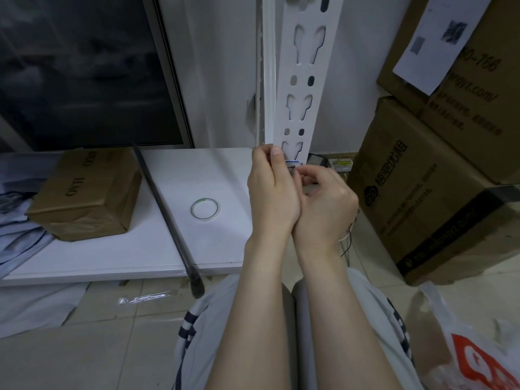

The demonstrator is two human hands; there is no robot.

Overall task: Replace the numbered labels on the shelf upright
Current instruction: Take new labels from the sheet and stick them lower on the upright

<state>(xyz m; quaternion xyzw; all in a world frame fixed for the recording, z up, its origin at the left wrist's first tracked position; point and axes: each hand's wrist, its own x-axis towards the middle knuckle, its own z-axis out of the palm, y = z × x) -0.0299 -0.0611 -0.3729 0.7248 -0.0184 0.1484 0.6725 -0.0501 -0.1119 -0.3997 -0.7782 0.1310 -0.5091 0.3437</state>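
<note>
A white slotted shelf upright (pixel 305 80) stands in front of me, rising from my hands to the top of the view. My left hand (pixel 271 192) grips its lower left edge, thumb laid on its face. A small white label with a blue border and handwritten number (pixel 292 166) sits on the upright just below the lowest slot. My right hand (pixel 326 201) has its fingertips pinched at the label's lower right edge. Most of the label is hidden by my fingers.
A roll of clear tape (pixel 204 209) lies on the white board (pixel 112 257) to the left, next to a long black rod (pixel 166 215) and a brown parcel (pixel 87 192). Stacked cardboard boxes (pixel 422 178) crowd the right. A plastic bag (pixel 467 347) lies at bottom right.
</note>
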